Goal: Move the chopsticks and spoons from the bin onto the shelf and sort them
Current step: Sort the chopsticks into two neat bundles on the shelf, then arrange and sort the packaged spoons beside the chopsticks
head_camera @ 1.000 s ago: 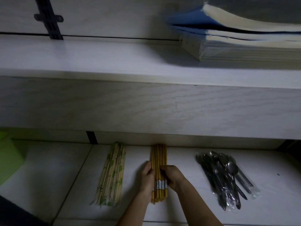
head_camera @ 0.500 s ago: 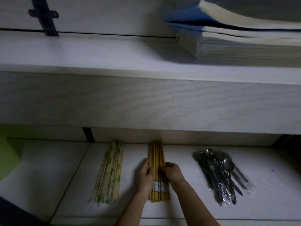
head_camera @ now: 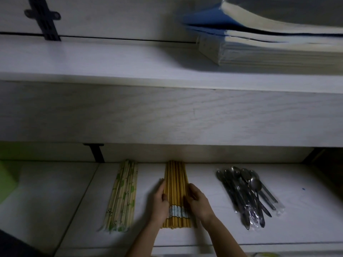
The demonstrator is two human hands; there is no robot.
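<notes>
My left hand (head_camera: 161, 203) and right hand (head_camera: 198, 202) loosely flank the yellow wooden chopsticks (head_camera: 176, 193), gripping nothing; squeezing unevenly could buckle and scatter them.

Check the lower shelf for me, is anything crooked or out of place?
Mostly tidy. The spoons fan out at a slant in loose plastic wrap, unlike the two straight chopstick bundles. The left hand and right hand press the sides of the yellow chopsticks.
</notes>
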